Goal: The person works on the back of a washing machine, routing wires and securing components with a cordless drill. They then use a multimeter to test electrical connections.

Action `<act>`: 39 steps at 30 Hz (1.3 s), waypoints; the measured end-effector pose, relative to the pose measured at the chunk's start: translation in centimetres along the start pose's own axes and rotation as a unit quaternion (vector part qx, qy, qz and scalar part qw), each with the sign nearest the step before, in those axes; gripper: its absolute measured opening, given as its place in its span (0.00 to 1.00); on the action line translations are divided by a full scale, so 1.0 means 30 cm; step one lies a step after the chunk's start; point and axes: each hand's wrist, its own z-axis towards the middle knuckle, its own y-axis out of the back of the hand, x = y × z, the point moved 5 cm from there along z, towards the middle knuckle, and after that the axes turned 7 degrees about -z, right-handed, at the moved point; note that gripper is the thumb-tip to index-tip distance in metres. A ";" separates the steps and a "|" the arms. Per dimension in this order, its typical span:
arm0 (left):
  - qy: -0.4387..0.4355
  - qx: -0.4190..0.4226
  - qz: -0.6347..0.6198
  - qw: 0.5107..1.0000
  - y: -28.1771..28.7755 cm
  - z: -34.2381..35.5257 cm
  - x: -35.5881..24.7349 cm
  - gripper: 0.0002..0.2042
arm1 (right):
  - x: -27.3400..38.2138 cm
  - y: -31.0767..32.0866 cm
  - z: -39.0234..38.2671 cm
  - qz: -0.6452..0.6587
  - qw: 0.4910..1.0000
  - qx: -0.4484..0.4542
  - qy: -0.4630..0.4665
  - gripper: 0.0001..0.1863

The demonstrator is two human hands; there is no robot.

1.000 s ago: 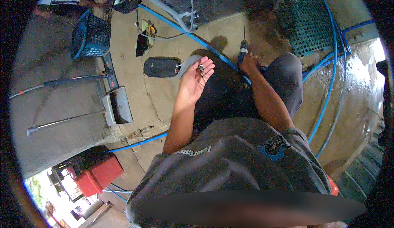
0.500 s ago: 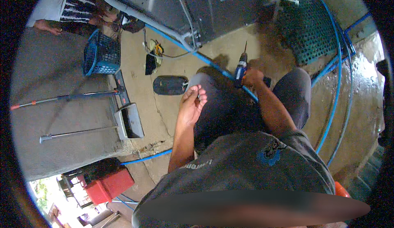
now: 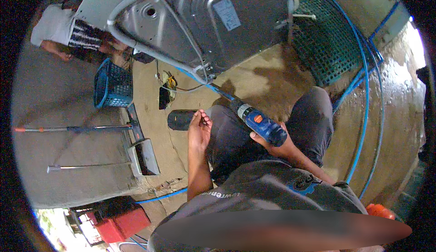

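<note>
My right hand (image 3: pixel 282 144) is wrapped round the grip of a blue and black cordless drill (image 3: pixel 263 124), held up over my lap. The drill's chuck points away and to the left, towards a large grey metal appliance panel (image 3: pixel 190 29) with pressed curves and a paper label. My left hand (image 3: pixel 200 126) is raised over my left knee, fingers curled and thumb against fingertips; anything pinched in them is too small to name. Beside it on the floor lies a dark, rounded, flat object (image 3: pixel 179 120).
Blue hoses (image 3: pixel 367 93) run along the right, next to a green perforated mat (image 3: pixel 324 43). To the left are a blue basket (image 3: pixel 113 86), a long-handled dustpan (image 3: pixel 144 157) and a red box (image 3: pixel 122 224). Another person (image 3: pixel 54 27) is at the upper left.
My right hand has drawn the drill up and back towards my body, and its front now points further left. The view has tilted, showing more of the metal panel. My left hand stays curled.
</note>
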 end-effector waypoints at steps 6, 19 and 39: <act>0.002 0.087 -0.008 0.996 -0.068 0.043 0.013 0.09 | 0.008 0.060 -0.091 0.096 0.986 -0.108 0.084 0.21; 0.018 -0.009 -0.030 0.999 -0.005 0.078 0.047 0.10 | -0.166 -0.060 -0.124 0.199 0.973 -0.007 0.114 0.20; -0.033 0.035 -0.052 0.997 0.041 0.025 0.013 0.15 | -0.169 -0.150 -0.108 0.493 0.847 0.156 -0.125 0.46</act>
